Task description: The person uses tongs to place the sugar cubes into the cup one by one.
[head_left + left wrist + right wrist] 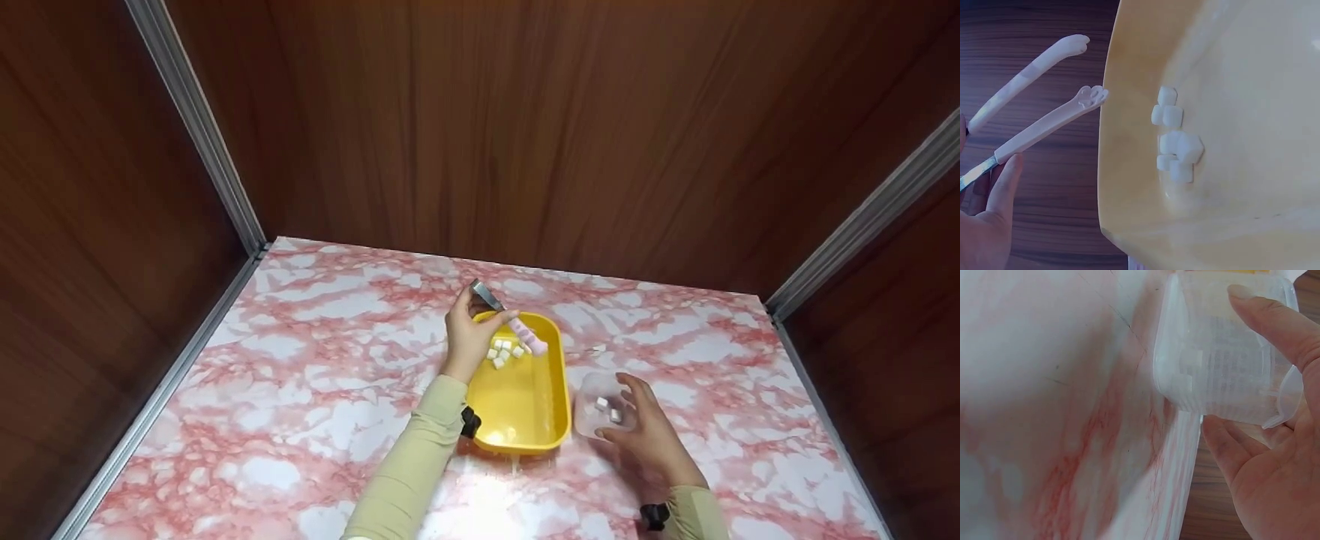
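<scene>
In the head view my left hand [470,337] holds small metal tongs [528,335] with pink paw-shaped tips, over the far end of a yellow tray [564,390]. The left wrist view shows the two tips [1093,97] spread apart with nothing between them. Several white cubes [499,351] lie in a cluster at the tray's far end. To the right of the tray, my right hand [654,427] grips a clear plastic container [589,426], thumb on one side and fingers on the other. Two white cubes [602,403] sit inside that container.
A red-and-white marbled tabletop [315,390] lies under everything. Dark wood panels [487,135] stand at the back and both sides, with metal rails [202,120] along the corners. The container stands close beside the tray's right rim.
</scene>
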Demonstrator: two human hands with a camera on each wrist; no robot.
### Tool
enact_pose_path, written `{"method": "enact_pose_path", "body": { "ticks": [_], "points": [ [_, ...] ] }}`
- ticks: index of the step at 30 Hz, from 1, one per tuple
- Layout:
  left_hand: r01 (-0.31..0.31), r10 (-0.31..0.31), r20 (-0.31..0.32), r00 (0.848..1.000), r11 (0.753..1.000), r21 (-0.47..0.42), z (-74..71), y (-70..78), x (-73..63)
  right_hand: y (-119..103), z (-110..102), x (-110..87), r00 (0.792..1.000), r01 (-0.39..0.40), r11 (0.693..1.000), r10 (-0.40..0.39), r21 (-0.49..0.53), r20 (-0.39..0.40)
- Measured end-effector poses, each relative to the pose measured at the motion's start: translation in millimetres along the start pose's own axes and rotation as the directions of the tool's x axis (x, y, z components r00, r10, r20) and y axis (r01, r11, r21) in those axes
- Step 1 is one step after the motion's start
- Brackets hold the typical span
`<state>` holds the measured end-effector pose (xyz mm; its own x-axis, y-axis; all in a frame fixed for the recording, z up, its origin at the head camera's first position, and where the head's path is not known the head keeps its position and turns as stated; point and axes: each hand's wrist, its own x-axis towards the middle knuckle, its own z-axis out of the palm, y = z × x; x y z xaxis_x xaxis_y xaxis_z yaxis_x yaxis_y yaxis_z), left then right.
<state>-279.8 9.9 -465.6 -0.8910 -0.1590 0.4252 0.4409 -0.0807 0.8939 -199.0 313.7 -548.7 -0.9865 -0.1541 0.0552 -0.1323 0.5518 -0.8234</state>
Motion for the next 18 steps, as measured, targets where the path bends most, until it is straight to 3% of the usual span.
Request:
{"method": "enact_pose_path", "body": {
  "ticks": [6, 13, 18],
  "points": [
    [-0.018, 0.018, 0.001, 1.000, 1.000, -0.017, 3.2, 2.1, 6.6, -0.1, -1.9, 0.8, 1.000, 0.013, 0.998, -0.013, -0.055, -0.002],
    [0.000, 0.000, -0.033, 0.999, 1.000, 0.025, 9.8, -28.7, 16.4, 0.5, -1.0, 1.2, 1.000, -0.012, 0.999, 0.012, -0.047, 0.004],
    [-0.002, 0.006, -0.050, 0.999, 0.996, 0.085, 13.7, -34.0, 18.6, -0.7, -0.6, -0.2, 1.000, -0.017, 0.999, 0.018, -0.039, 0.008]
  ]
}}
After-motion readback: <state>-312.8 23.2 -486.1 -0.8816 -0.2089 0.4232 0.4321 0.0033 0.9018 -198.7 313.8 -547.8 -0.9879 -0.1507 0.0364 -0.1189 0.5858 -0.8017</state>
